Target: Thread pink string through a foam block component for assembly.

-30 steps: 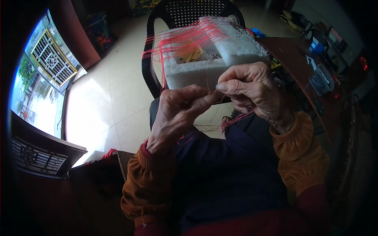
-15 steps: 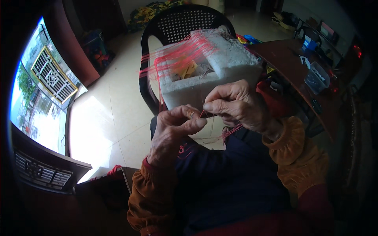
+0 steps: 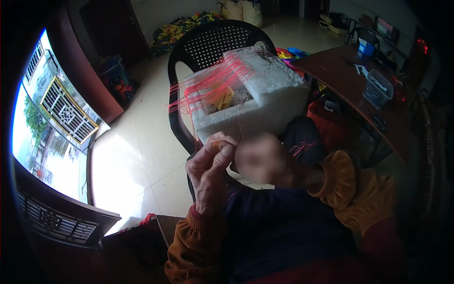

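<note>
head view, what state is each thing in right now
left hand: thumb and fingers pinched together
right hand: blurred, grip cannot be told
black plastic chair: upright
white foam box: open on top, resting on the chair
red threads: draped across the foam box, loose ends hanging
small red thread tangle: loose on the dark trouser leg
clear plastic tub: uncovered, on the table

Bright daylight (image 3: 113, 173) on pale floor tiles (image 3: 153, 116), dark reddish-brown table (image 3: 333, 71) rightward.
</note>
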Tool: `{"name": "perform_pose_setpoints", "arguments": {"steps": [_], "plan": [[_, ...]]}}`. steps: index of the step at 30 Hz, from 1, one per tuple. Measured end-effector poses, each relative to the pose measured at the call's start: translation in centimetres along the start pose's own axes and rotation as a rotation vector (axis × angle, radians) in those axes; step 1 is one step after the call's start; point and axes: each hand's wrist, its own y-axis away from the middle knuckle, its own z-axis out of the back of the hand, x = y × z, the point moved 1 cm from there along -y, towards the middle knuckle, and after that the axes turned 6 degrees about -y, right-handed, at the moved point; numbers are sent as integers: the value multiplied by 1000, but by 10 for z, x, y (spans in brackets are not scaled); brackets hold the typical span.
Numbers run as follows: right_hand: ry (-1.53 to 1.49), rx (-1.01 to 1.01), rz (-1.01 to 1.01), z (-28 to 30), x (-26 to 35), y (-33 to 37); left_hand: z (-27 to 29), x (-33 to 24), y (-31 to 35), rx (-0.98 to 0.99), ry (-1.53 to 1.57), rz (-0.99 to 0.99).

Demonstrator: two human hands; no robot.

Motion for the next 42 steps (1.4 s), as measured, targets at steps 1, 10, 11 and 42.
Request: {"name": "perform_pose_setpoints", "arguments": {"steps": [1,10,11,42], "plan": [[58,21,26,0,-2,0,1,-2,-1,32,-173,-74],[182,46,-52,17,12,-7,8,-13,-7,157,-897,-494],[160,42,-76,19,13,-8,9,-14,-7,189,-972,-521],[-531,71,-445,15,7,-7,14,-14,2,193,-169,-80]]}}
